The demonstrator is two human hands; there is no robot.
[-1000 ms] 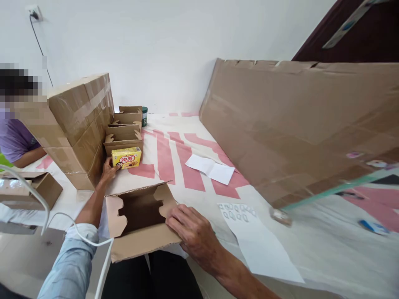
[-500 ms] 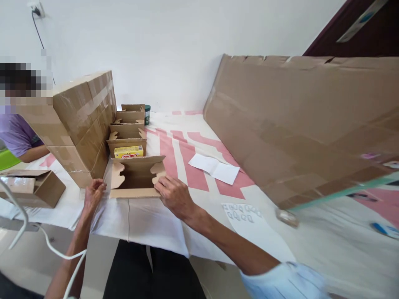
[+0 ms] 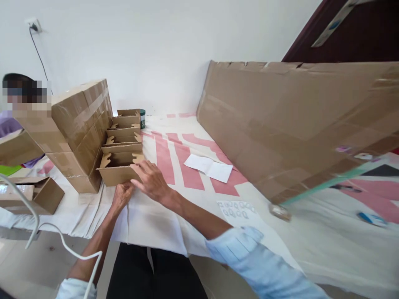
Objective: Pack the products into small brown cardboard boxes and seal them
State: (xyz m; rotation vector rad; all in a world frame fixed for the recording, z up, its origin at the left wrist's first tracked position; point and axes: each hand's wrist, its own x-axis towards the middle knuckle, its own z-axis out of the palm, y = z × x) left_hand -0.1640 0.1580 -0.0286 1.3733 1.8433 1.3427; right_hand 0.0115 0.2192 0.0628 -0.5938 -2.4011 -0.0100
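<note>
An open cardboard box (image 3: 120,177) with raised end flaps stands at the near end of a row of similar boxes. My left hand (image 3: 123,196) is at the lower front of this box, its fingers curled together against or just before the cardboard. With fingers stretched and slightly apart, my right hand (image 3: 150,179) is at the box's front right corner and seems to touch it. Behind it sit several more open cardboard boxes (image 3: 124,136). The inside of the nearest box is only partly visible.
Taped cartons (image 3: 84,120) form a wall left of the row. A large cardboard panel (image 3: 280,128) leans at the right. White papers (image 3: 208,167) lie on the cloth; a green-lidded tub (image 3: 142,119) stands behind. A cable (image 3: 56,245) hangs at left, near another person (image 3: 8,124).
The nearest box has moved away from me, up against the row, hiding a yellow carton seen earlier. My left hand moved right to its front; my right hand loosened at its corner.
</note>
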